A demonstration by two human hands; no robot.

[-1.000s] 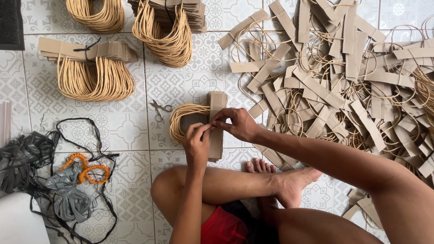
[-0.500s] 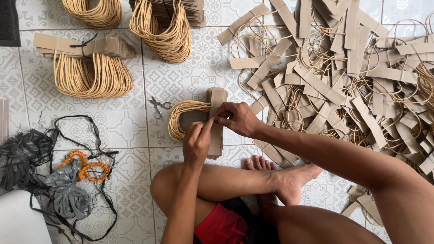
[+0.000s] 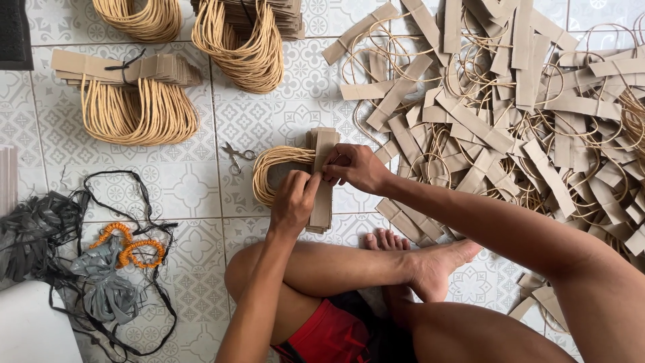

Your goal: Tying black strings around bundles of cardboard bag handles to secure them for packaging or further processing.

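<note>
A stack of brown cardboard strips with tan cord handles lies on the tiled floor in front of my crossed legs. My left hand pinches the stack's near side, fingers closed on it. My right hand grips the same stack from the right, fingertips meeting the left hand's at the middle. The looped cords of the stack fan out to the left. Whether a tie runs between my fingers cannot be made out.
Small scissors lie left of the stack. Tied bundles of handles sit at upper left and top centre. A large loose heap of strips and cords fills the right. Black straps and orange bands lie at lower left.
Both hands stay on the stack; the fingers shift slightly at its middle. The view has drifted a little.
</note>
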